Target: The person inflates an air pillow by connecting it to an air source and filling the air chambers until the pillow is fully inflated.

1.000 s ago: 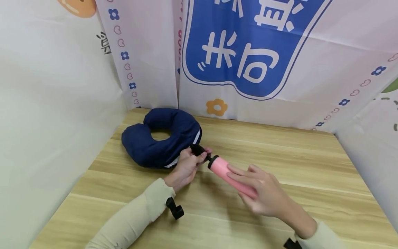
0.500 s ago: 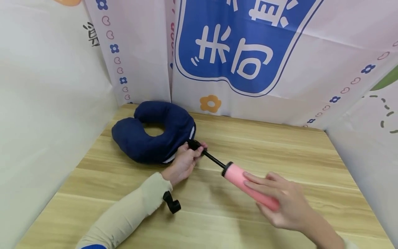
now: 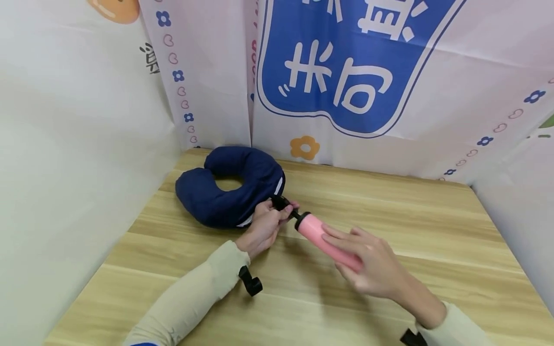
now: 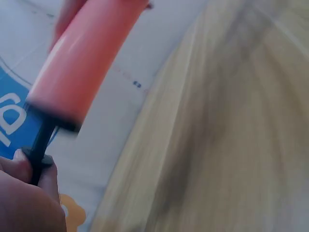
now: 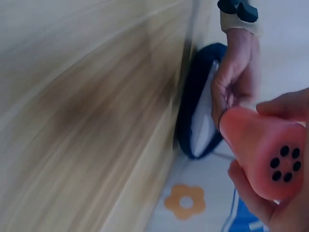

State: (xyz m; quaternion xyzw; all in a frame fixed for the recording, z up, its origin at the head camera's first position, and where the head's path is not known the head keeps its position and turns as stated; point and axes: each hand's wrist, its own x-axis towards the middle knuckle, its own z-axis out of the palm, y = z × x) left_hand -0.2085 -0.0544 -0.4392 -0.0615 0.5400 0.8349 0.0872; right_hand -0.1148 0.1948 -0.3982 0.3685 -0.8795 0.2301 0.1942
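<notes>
A navy U-shaped neck pillow (image 3: 225, 202) lies at the back left of the table, a white strip showing along its near edge. Beside that edge my left hand (image 3: 264, 226) pinches the black end (image 3: 280, 202) of a pink hand pump (image 3: 324, 240). My right hand (image 3: 376, 264) grips the pump's pink barrel, thumb on one side and fingers on the other. A short length of black rod (image 4: 43, 137) shows between barrel and left fingers in the left wrist view. Round black holes mark the barrel's rear end (image 5: 286, 164). The join between pump and pillow is hidden by the left hand.
The wood-grain table (image 3: 433, 230) is enclosed by a printed back sheet (image 3: 216, 86) and pale side walls (image 3: 78, 120). Black wrist mounts (image 3: 251, 283) stick out from the sleeves.
My right hand drew the pink barrel back, baring a long black rod, and has since pushed it forward toward the left hand. The left hand keeps its pinch; the head view shifted slightly.
</notes>
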